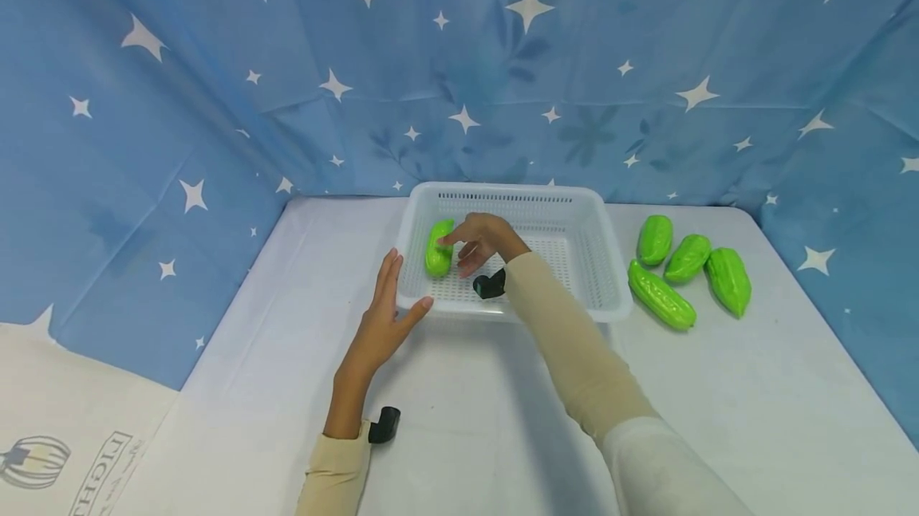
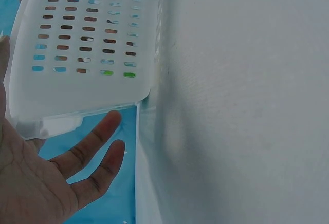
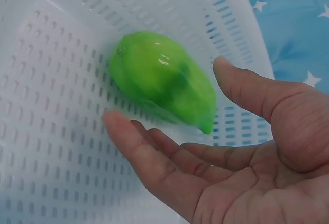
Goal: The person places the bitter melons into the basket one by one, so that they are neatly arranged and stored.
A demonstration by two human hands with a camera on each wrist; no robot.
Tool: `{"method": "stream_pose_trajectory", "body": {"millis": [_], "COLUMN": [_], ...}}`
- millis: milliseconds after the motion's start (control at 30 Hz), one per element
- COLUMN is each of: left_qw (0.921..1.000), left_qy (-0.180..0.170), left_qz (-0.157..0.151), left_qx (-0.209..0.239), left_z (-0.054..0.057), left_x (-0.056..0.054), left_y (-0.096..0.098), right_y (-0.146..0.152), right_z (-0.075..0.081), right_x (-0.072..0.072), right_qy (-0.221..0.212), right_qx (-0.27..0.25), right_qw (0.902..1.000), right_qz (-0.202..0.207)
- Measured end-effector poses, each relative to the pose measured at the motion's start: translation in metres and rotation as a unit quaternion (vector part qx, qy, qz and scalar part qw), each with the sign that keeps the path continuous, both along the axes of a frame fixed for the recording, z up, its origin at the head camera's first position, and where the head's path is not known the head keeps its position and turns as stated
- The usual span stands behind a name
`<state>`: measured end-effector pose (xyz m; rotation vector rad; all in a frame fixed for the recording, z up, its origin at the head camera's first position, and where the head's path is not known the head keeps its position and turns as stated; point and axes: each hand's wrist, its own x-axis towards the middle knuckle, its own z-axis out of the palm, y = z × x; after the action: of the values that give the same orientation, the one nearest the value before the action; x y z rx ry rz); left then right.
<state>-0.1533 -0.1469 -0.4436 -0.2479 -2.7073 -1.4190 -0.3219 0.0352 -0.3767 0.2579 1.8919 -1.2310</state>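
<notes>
A glossy bright green toy vegetable, plump with a pointed tip, lies on the bottom of a white plastic basket near its left wall. My right hand reaches into the basket beside it. In the right wrist view, the thumb and loosely bent fingers of that hand stand apart around the near end of the vegetable, gripping nothing. At the basket's left front corner is my left hand, its fingers spread and its thumb near the rim. The left wrist view has that hand close to the perforated basket wall.
Several more green toy vegetables lie on the white tabletop right of the basket. A blue curtain with white stars hangs behind and along both sides. Printed cloth shows at the lower left.
</notes>
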Motion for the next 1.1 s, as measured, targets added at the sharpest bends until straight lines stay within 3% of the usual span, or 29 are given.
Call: {"method": "stream_pose_trajectory", "body": {"millis": [300, 500, 633, 900, 1100], "left_qw": [1.0, 0.9999, 0.9998, 0.9998, 0.9999], "left_qy": [-0.007, -0.013, -0.017, -0.017, -0.01], "left_qz": [0.006, 0.007, 0.005, 0.003, 0.004], "left_qx": [-0.003, -0.003, -0.005, -0.005, -0.001], "left_z": [0.001, 0.002, 0.0, 0.0, 0.002], "left_x": [-0.002, 0.0, 0.003, 0.006, 0.004], "left_y": [-0.003, -0.003, -0.001, 0.002, 0.003], "right_y": [0.026, 0.061, 0.096, 0.169, 0.209], "right_z": [0.012, 0.024, 0.034, 0.04, 0.034], "right_x": [0.005, 0.02, 0.038, 0.087, 0.124], "right_qy": [0.032, 0.091, 0.156, 0.274, 0.306], "right_qx": [-0.008, -0.064, -0.118, -0.199, -0.235], "right_qw": [0.9995, 0.9937, 0.9805, 0.9408, 0.9211], "right_qz": [0.001, 0.017, 0.02, 0.001, -0.054]}}
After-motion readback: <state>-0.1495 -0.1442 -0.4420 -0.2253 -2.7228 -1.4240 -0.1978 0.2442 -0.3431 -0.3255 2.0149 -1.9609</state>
